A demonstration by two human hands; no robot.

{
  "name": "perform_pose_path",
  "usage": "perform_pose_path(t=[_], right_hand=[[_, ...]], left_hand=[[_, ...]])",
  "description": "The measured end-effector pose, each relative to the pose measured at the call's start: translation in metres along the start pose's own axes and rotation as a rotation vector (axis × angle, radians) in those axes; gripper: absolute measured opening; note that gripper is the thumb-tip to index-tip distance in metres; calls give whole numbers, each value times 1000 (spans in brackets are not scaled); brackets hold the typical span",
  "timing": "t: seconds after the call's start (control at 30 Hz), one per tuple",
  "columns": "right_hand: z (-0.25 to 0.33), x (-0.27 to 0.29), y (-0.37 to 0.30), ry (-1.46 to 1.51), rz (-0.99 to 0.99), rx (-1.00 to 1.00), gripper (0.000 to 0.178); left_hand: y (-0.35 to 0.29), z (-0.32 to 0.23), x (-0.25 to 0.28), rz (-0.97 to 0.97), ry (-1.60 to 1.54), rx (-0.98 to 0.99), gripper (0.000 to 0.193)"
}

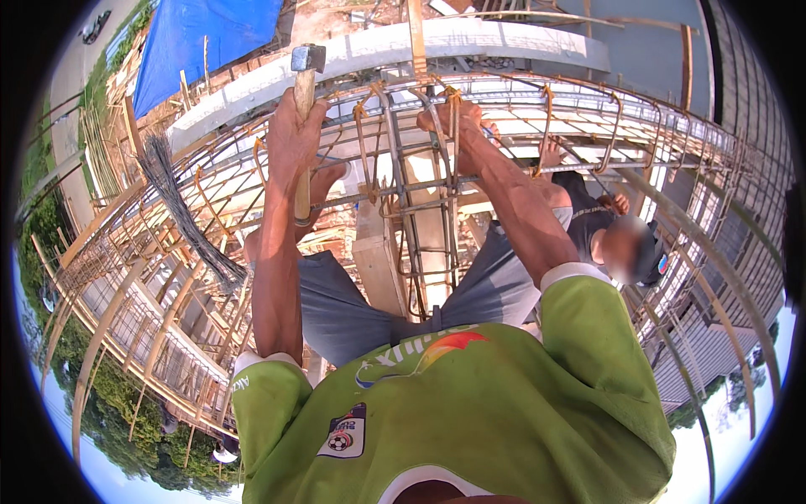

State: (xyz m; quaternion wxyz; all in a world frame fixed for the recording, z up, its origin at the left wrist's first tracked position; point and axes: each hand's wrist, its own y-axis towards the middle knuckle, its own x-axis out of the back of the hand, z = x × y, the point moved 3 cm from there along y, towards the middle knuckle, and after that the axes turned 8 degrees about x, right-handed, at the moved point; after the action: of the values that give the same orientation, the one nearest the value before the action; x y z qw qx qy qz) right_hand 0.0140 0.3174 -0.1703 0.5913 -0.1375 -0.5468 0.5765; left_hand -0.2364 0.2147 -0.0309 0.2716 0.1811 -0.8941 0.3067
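My left hand (294,134) is closed round the wooden handle of a hammer (303,197), held upright with its metal head above my fist. Under it runs a long cage of steel bars. My right hand (457,120) is closed at the cage's top bars, on a rebar stirrup (454,98); the fingers are partly hidden. Orange-brown ties mark several bar crossings. Between my legs, a vertical rebar column cage (405,193) meets the long one. Left of my left arm, a bundle of dark tie wire (186,210) hangs over the bars.
To my right, a person in a dark top and cap (648,252) is close to the cage. Wooden formwork (379,273) stands below me. Bamboo poles (714,223) cross on the right. Beyond the cage lie a pale concrete beam (504,44) and a blue tarp (206,50).
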Motion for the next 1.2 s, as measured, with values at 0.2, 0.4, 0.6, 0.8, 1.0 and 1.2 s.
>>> perform_pose_path(t=[0.2,0.4,0.6,0.8,1.0,1.2], right_hand=[[10,15,-5,4,-34,-104,26],[21,10,-19,67,-89,-160,33],[18,14,-21,98,-173,-227,42],[35,28,-28,311,-91,-344,43],[24,19,-32,215,-99,-253,41],[21,19,-31,96,-118,-113,38]], left_hand=[[4,-5,-4,106,-202,47,28],[1,-4,-6,117,-246,125,26],[-3,-10,-3,60,-139,157,25],[-2,-3,-4,63,-94,166,24],[1,-6,-6,33,-21,135,22],[1,4,-8,-48,171,64,24]])
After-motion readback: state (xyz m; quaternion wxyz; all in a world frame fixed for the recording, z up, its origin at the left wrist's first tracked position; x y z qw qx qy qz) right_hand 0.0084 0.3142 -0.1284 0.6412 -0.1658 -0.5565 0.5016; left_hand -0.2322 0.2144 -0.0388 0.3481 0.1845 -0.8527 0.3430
